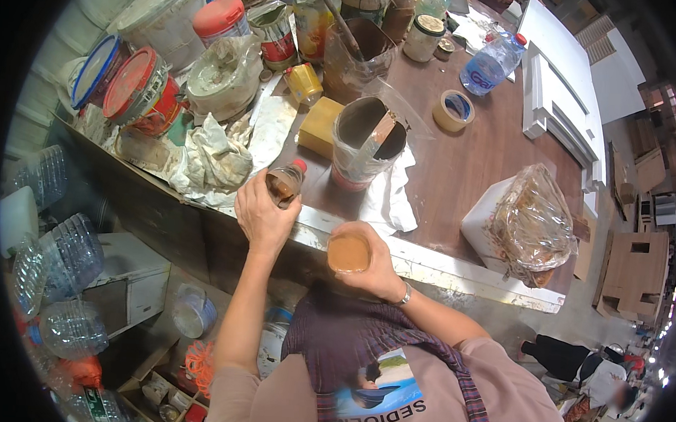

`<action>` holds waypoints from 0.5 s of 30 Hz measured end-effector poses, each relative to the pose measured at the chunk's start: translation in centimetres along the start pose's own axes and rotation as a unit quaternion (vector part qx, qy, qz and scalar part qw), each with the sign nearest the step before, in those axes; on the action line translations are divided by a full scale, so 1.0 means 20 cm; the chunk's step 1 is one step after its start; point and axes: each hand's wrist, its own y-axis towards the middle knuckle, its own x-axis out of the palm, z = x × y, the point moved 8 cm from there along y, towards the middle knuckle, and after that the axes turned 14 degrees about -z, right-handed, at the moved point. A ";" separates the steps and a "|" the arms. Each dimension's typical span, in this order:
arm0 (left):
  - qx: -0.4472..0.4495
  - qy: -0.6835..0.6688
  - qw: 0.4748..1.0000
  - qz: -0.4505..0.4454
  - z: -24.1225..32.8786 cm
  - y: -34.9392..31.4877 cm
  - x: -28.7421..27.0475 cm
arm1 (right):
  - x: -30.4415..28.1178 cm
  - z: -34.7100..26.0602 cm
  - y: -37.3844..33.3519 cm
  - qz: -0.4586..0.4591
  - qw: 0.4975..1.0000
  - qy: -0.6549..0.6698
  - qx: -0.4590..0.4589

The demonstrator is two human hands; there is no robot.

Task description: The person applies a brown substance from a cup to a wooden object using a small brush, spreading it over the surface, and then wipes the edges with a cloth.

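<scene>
My left hand (261, 217) is closed around a small clear bottle (282, 187) with a red cap and dark brown contents, tilted above the table's near edge. In my right hand (382, 267) is a clear cup (349, 254) of light brown liquid, held just in front of that edge, a little apart from the bottle. Beyond both hands stands a plastic-lined container (349, 162) with a flat wooden stick (377, 136) leaning in it. A yellow block (321, 124) sits beside the container, and a white cloth (390, 202) lies under its right side.
Paint tins (136, 89), jars (424, 38) and crumpled rags (214, 154) crowd the far left. A tape roll (454, 111), a water bottle (494, 65) and a plastic-covered white bucket (492, 221) stand to the right. White panels (566, 93) lie behind. Empty jugs (73, 328) are piled below left.
</scene>
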 end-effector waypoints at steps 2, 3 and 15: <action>0.040 -0.004 0.999 0.007 0.04 0.03 -0.11 | -0.01 0.00 -0.01 -0.001 1.000 -0.022 -0.003; 0.068 0.003 0.997 0.022 0.05 0.06 -0.18 | -0.01 0.00 -0.02 0.000 0.999 -0.035 -0.004; 0.039 0.173 0.983 0.047 -0.40 1.03 -0.74 | -0.02 -0.04 -0.14 0.053 0.998 -0.044 0.004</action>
